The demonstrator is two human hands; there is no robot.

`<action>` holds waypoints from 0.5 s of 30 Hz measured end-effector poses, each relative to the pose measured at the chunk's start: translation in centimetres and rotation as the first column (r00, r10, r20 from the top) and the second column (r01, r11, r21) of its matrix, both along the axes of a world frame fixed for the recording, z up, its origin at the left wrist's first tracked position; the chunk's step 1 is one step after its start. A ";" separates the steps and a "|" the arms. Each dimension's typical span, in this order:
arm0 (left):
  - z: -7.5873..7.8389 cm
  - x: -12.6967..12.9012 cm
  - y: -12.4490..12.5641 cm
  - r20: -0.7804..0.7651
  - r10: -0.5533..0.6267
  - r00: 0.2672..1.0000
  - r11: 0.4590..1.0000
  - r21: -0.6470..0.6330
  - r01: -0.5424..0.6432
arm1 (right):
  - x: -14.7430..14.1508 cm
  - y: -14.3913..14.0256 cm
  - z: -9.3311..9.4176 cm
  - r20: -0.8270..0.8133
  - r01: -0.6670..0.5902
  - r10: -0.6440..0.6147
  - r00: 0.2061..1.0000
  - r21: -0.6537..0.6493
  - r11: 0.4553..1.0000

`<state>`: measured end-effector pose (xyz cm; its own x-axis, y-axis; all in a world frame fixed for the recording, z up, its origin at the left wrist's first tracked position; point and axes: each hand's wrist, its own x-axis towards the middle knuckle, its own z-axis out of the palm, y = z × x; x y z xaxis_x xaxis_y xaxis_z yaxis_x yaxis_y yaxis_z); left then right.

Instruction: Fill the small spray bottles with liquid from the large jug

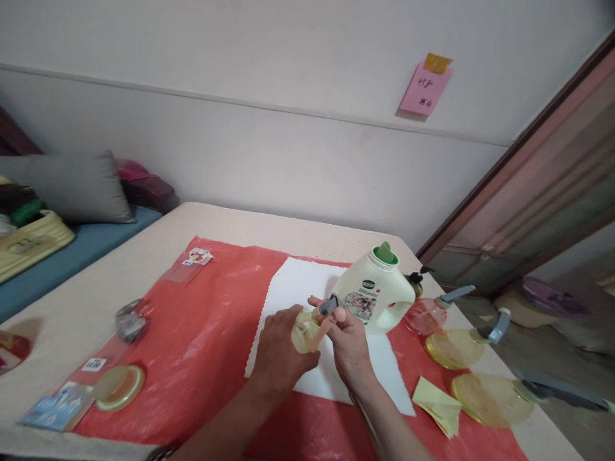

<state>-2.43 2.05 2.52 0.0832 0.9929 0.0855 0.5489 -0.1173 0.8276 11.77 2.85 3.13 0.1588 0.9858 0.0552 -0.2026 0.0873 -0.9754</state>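
My left hand [281, 351] is closed around a small see-through yellowish bottle [302, 331], which is tilted over the white sheet [295, 282]. At the bottle's neck, the fingers of my right hand [352, 346] grip its grey top [329, 305]; whether the top is screwed tight cannot be made out. Just beyond my right hand stands a large pale detergent jug [358, 291] with a handle and a green spout in its uncapped mouth.
Along the right edge stand a pink bottle [426, 315] and two yellow bottles [456, 349] with grey tops. A folded yellow cloth or paper [437, 403] lies nearer. On the red cover [221, 307], left, are a round lidded container [120, 387] and plastic packets [60, 406].
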 end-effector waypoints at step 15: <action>0.7 -0.5 0.0 0.347 -0.093 0.933 0.930 -0.304 0.206 | -0.7 -0.4 0.4 -0.170 0.053 -0.057 0.984 -0.024 0.998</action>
<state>-2.97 2.02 3.25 0.2570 0.9462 -0.1967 0.2442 0.1334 0.9605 11.05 2.44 3.55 0.2184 0.9759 0.0033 -0.3614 0.0840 -0.9286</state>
